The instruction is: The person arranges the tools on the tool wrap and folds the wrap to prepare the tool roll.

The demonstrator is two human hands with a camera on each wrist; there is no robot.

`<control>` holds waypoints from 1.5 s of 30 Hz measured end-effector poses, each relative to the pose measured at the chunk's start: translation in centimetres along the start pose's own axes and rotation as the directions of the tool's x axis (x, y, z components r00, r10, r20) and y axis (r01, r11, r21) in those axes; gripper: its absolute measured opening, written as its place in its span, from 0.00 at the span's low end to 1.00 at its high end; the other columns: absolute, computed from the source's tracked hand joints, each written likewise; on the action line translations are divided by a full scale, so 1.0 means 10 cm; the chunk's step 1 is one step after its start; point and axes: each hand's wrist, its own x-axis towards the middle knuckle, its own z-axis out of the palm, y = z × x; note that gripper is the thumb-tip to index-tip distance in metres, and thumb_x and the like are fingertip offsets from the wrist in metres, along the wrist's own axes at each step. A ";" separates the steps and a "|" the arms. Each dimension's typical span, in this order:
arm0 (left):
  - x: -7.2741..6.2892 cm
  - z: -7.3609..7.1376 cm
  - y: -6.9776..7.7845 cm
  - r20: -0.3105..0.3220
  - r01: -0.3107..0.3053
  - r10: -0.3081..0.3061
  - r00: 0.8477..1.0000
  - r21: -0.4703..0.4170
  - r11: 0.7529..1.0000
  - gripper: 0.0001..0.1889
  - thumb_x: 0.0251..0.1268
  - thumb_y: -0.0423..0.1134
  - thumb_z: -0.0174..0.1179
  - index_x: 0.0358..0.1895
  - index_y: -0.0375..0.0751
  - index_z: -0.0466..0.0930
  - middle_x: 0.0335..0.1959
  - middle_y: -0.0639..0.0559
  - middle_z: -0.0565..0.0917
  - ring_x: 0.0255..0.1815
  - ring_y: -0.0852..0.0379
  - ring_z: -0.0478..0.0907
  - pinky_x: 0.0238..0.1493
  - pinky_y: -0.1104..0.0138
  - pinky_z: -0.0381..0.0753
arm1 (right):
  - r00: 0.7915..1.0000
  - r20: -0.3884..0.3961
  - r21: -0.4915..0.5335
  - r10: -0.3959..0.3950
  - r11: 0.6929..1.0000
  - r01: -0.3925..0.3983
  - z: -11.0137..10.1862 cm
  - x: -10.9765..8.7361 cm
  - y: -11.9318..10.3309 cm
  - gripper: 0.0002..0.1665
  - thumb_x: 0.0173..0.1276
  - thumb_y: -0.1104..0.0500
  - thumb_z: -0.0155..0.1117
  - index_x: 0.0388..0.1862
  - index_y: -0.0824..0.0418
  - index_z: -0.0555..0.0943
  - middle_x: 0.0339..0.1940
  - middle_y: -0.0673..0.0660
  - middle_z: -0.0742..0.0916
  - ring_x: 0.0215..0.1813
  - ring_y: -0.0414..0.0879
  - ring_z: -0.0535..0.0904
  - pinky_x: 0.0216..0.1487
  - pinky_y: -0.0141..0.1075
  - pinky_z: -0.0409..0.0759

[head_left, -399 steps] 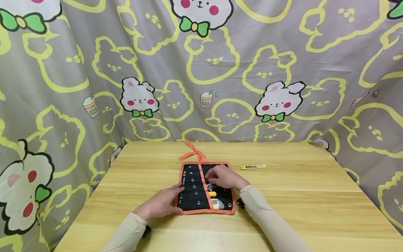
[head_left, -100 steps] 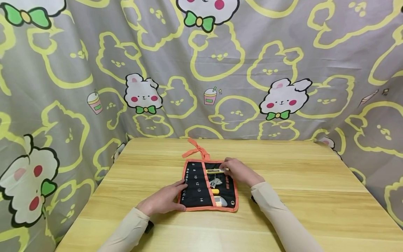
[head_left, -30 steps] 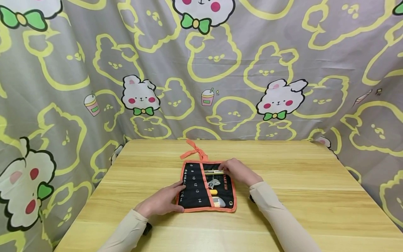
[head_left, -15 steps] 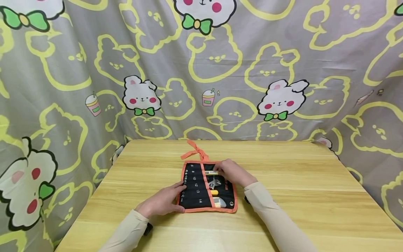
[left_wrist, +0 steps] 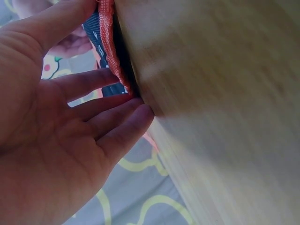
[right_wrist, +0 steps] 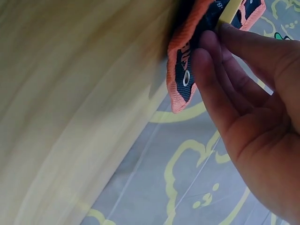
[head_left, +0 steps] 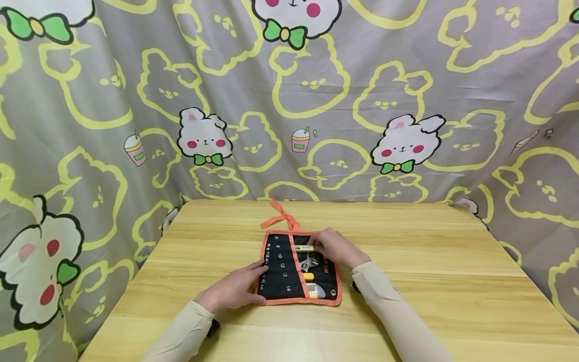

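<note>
A black tool roll [head_left: 277, 295] with orange edging and printed numbers lies spread on the table. My right hand [head_left: 338, 248] pinches the right end of a slim yellow case [head_left: 305, 248] with a dark label; the case's left end is hidden in an upper pocket. The right wrist view shows thumb and fingertips on the yellow case [right_wrist: 228, 14]. Below it, an adjustable wrench [head_left: 308, 264], a yellow handle [head_left: 308, 276] and a grey and yellow utility knife [head_left: 316, 290] stick out of pockets. My left hand [head_left: 235, 290] rests with extended fingers on the roll's left edge.
Orange tie straps [head_left: 282, 217] trail from the roll's far edge. The wooden table [head_left: 429, 261] extends on both sides. A patterned curtain [head_left: 253, 100] hangs behind the table and at its sides.
The yellow case, earlier lying on the table to the right, is now in my right hand and has slid left, deeper into the pocket. My left hand stays in place.
</note>
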 end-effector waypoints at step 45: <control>0.00 0.00 0.05 0.001 0.008 -0.008 1.000 -0.003 1.000 0.43 0.60 0.51 0.74 0.74 0.30 0.68 0.78 0.32 0.63 0.75 0.33 0.67 0.72 0.43 0.70 | 0.997 0.076 -0.093 0.035 0.995 -0.028 0.04 0.22 -0.29 0.09 0.73 0.68 0.64 0.39 0.57 0.88 0.36 0.52 0.88 0.31 0.41 0.76 0.36 0.33 0.80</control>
